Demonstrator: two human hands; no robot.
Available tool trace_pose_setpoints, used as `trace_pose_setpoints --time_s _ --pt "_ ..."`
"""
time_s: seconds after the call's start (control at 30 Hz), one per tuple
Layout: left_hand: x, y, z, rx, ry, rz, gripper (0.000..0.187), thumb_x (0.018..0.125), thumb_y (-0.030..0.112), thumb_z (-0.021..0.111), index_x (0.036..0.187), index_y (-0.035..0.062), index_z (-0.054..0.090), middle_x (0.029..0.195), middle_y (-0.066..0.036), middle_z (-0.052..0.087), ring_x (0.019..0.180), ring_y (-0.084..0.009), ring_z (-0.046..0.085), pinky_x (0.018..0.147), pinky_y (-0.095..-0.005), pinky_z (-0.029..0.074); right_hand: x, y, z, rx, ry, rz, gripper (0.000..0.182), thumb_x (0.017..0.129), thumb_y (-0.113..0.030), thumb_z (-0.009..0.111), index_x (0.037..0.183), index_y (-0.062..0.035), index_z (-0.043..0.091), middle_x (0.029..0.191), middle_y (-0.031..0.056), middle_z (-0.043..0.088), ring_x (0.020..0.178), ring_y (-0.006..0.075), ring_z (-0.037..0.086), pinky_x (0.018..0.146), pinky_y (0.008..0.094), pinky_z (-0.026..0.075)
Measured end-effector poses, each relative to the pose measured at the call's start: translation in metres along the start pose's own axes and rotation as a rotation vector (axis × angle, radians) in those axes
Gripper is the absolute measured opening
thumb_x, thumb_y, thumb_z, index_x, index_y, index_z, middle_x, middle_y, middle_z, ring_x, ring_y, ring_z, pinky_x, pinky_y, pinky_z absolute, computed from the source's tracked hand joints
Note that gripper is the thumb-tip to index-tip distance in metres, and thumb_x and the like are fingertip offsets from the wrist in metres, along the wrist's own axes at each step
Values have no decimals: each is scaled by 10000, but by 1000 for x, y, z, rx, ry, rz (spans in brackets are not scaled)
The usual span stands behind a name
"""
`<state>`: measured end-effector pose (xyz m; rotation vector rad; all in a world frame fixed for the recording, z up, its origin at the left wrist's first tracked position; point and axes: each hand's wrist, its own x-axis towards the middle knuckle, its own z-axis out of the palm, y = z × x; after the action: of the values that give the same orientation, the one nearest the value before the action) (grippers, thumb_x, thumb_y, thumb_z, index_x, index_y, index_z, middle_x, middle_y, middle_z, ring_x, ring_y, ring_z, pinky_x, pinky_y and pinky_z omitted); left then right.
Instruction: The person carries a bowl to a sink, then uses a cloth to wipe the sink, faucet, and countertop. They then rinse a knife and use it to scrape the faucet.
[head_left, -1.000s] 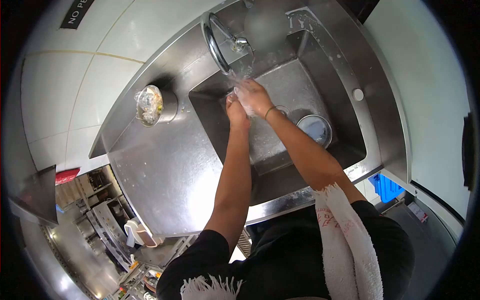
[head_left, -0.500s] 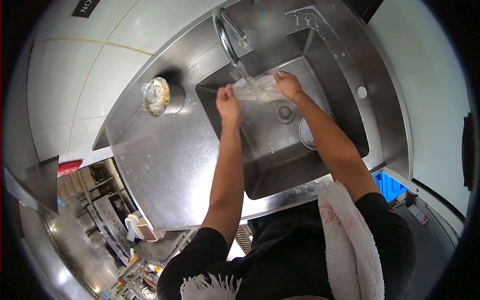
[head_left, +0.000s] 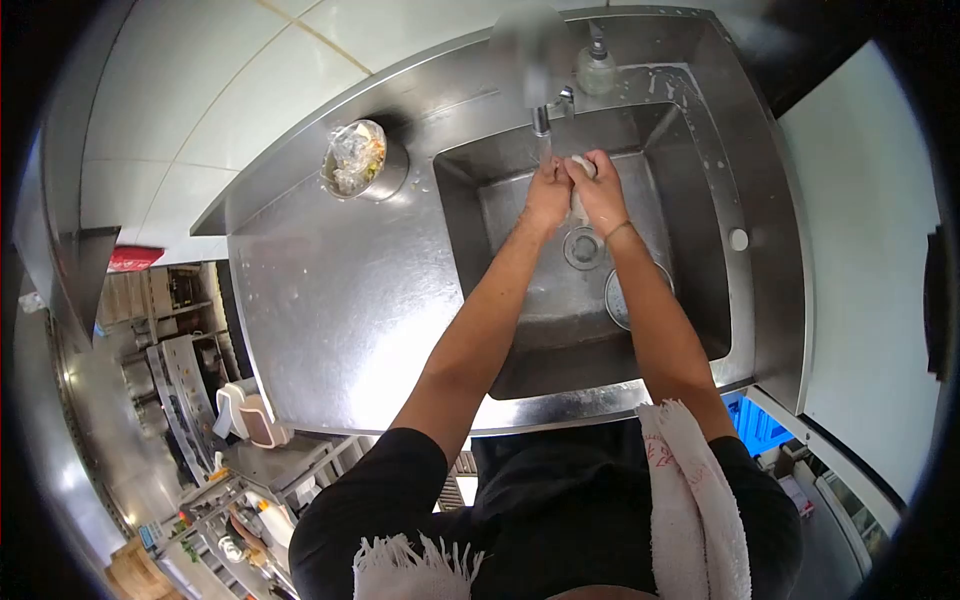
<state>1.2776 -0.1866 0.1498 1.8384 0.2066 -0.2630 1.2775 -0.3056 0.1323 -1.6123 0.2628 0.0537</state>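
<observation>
My left hand and my right hand are close together under the running tap, above the steel sink. Both are closed around a bunched white cloth, which shows between and below the fingers. Much of the cloth is hidden by the hands. Beneath them lies the round drain, and a round metal-rimmed dish sits in the sink, partly behind my right forearm.
A metal container of food scraps and clear plastic stands on the counter left of the sink. Behind the sink is a soap bottle. A white round cap lies on the right rim.
My hands have come together, and the cloth, stretched between them before, is now bunched up. The view has shifted, and the soap bottle now shows clearly.
</observation>
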Motion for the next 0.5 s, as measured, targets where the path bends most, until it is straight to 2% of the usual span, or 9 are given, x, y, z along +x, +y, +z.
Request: trace_pose_setpoints --time_s 0.03,0.07,0.17,0.23,0.27,0.37,0.47,0.5 --pt "-1 -3 1 -41 12 27 217 1081 249 539 1064 66 656 992 -7 659 934 -139 575 877 -323 475 0 -2 1 -54 67 -21 356 978 -293 698 1157 11 650 1011 135 693 938 192 633 855 328 508" --pt "0 -6 -4 -80 23 54 244 1086 266 533 1085 54 654 969 -20 662 915 -145 581 856 -328 482 9 16 0 -11 59 18 393 1003 -361 653 1130 11 655 1081 212 707 991 295 678 897 378 521" --pt "30 -40 -36 -372 3 125 264 1095 272 538 1110 37 656 976 -30 684 910 -145 606 829 -321 496 3 40 -18 -435 202 -32 465 1024 -430 579 1142 12 658 1181 276 687 1101 428 659 940 461 509" --pt "19 8 -66 -602 90 118 224 1100 257 545 1078 63 656 934 0 660 865 -110 582 784 -282 483 4 100 -43 -526 136 71 504 1037 -434 554 1167 43 648 1176 291 688 1148 457 638 974 466 493" --pt "15 26 -80 -629 66 104 215 1102 253 542 1065 72 654 919 11 648 848 -97 566 772 -269 474 4 121 -54 -569 102 122 524 1043 -436 541 1179 59 643 1173 298 688 1171 471 627 990 469 485" --pt "8 59 -103 -634 20 99 205 1108 244 534 1031 89 644 877 36 616 800 -73 528 743 -248 455 -16 134 -67 -554 117 391 467 1034 -416 529 1232 -9 643 1235 322 650 1196 474 602 998 504 483" --pt "10 65 -104 -430 37 149 213 1109 245 529 1020 81 632 861 38 606 785 -85 529 745 -264 463 -9 211 -65 -507 214 291 400 1000 -299 590 1234 24 612 1200 277 677 1124 407 662 928 451 517" --pt "13 60 -100 -320 43 150 214 1109 246 528 1023 78 629 873 32 616 796 -93 545 757 -271 471 -4 212 -61 -443 140 196 381 985 -262 602 1243 18 604 1185 248 677 1094 367 665 911 435 521"
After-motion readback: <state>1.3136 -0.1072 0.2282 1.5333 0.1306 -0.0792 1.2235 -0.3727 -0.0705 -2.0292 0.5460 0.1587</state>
